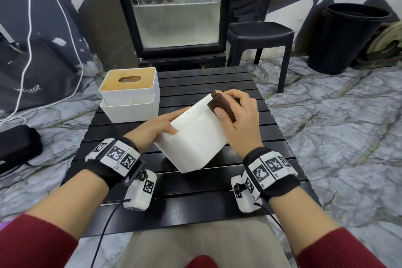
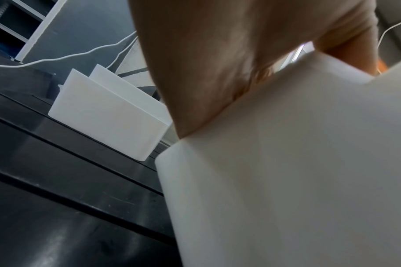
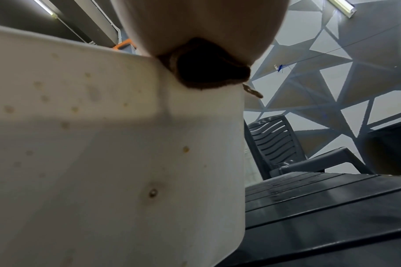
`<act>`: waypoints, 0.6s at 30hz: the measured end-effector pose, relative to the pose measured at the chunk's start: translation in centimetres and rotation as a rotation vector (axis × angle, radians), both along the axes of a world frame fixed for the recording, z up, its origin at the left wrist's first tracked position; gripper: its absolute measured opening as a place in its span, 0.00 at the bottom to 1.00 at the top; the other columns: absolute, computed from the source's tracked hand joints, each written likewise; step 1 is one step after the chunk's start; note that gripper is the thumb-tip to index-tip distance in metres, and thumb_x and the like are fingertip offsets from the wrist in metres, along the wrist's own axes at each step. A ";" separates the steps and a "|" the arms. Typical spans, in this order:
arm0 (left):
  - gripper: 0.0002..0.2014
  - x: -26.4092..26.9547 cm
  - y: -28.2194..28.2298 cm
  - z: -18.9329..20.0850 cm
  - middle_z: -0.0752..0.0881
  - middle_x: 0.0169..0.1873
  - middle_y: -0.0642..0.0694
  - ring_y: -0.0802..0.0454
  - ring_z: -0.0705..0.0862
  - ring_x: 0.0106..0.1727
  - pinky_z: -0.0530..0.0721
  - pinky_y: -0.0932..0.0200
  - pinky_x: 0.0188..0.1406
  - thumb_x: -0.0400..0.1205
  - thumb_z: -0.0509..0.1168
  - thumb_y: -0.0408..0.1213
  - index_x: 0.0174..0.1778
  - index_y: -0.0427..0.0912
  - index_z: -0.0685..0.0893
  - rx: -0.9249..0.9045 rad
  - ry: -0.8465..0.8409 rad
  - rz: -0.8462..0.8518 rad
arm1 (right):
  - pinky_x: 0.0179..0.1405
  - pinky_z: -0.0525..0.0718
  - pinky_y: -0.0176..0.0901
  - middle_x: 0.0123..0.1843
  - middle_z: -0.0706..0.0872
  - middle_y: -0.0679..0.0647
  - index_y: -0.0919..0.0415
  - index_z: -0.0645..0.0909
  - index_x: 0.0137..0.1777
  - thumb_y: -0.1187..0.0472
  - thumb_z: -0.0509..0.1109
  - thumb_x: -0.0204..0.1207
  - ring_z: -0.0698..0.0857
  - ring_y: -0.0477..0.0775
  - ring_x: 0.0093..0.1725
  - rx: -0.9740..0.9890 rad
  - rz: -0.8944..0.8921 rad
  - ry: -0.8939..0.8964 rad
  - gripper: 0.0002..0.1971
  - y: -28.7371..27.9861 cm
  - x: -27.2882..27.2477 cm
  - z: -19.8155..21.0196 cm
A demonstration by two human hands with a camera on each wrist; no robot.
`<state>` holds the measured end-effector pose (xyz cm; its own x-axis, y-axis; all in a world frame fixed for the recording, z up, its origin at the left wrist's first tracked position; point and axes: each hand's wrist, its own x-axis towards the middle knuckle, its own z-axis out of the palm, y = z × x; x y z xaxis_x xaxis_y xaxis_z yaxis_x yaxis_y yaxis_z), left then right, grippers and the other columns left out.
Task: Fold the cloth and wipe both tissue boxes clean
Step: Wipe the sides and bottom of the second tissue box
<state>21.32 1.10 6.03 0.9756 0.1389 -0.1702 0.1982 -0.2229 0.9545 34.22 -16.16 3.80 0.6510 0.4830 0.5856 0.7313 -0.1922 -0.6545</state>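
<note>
A white tissue box (image 1: 195, 137) stands tilted on one corner at the middle of the black slatted table (image 1: 195, 189). My left hand (image 1: 161, 124) grips its left edge, thumb on the near face. My right hand (image 1: 237, 115) holds a folded brown cloth (image 1: 221, 104) against the box's upper right corner. Small brown spots dot the box's face (image 3: 80, 126), with the cloth (image 3: 206, 72) pressed at its top edge. A second white tissue box (image 1: 130, 93) with a wooden slotted lid sits at the table's far left, also seen from the left wrist (image 2: 108, 115).
A glass-door fridge (image 1: 174, 6) stands behind the table. A black stool (image 1: 258, 37) and a black bin (image 1: 345, 37) are at the back right. A black case (image 1: 17, 148) and white cables (image 1: 28, 50) lie on the marble floor to the left.
</note>
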 end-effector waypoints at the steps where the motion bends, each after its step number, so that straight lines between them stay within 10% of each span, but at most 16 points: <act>1: 0.33 0.0 0.1 0.0 0.86 0.60 0.62 0.62 0.84 0.57 0.74 0.56 0.58 0.55 0.62 0.47 0.59 0.76 0.81 -0.005 0.000 0.007 | 0.62 0.66 0.43 0.63 0.75 0.47 0.50 0.77 0.67 0.52 0.62 0.75 0.68 0.47 0.60 0.003 0.022 0.029 0.20 0.0 0.2 0.1; 8: 0.36 0.0 0.2 -0.1 0.82 0.66 0.60 0.58 0.81 0.66 0.72 0.55 0.64 0.58 0.62 0.48 0.66 0.70 0.77 -0.029 0.014 -0.003 | 0.55 0.67 0.22 0.59 0.75 0.37 0.49 0.78 0.66 0.56 0.66 0.77 0.74 0.36 0.58 0.035 0.084 0.187 0.17 0.0 1.1 0.6; 14: 0.23 -1.0 -0.6 1.0 0.73 0.73 0.54 0.57 0.70 0.75 0.66 0.66 0.66 0.80 0.58 0.48 0.72 0.65 0.65 0.124 -0.145 0.299 | 0.61 0.76 0.45 0.64 0.76 0.42 0.46 0.76 0.67 0.52 0.65 0.77 0.77 0.48 0.60 -0.022 0.051 0.182 0.18 0.5 0.6 1.0; 18: 0.29 -1.8 -3.5 2.6 0.73 0.71 0.53 0.58 0.68 0.73 0.61 0.65 0.68 0.82 0.57 0.55 0.80 0.55 0.63 0.669 -0.206 0.343 | 0.60 0.77 0.50 0.67 0.75 0.44 0.46 0.75 0.68 0.51 0.63 0.78 0.77 0.54 0.61 -0.068 0.004 0.168 0.19 1.0 -0.1 1.4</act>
<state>19.48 -2.39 8.60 0.8625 0.4477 0.2360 0.1936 -0.7227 0.6635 34.08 -15.14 5.24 0.7348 0.5207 0.4347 0.6138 -0.2376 -0.7529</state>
